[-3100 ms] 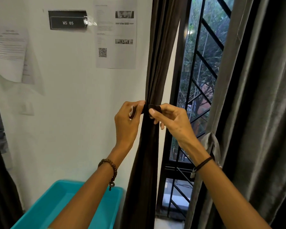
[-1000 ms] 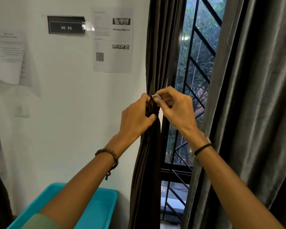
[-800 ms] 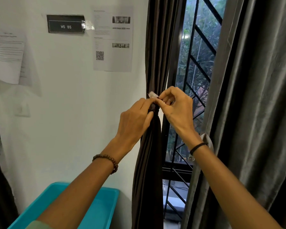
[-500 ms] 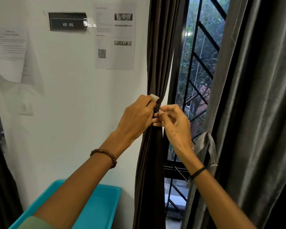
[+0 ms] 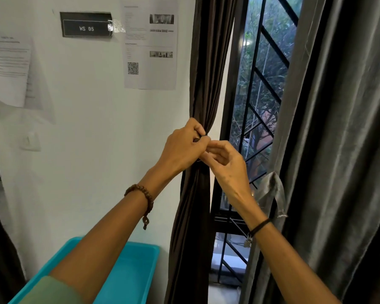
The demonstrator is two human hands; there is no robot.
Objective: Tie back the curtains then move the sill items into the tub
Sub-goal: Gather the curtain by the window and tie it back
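Lowest in view, the teal tub sits by the wall, partly covered by the left forearm. Above it, the brown curtain hangs in tight folds, pinched to a narrow waist where the hands meet. The left hand curls round the bunched cloth and pinches a dark tie. The right hand touches it just below, fingers curled onto the same tie. Three seconds ago the hands held the tie stretched between them; now they are pressed together. To the right hangs the grey curtain, and between the curtains the window grille. A "WS 05" sign is on the wall.
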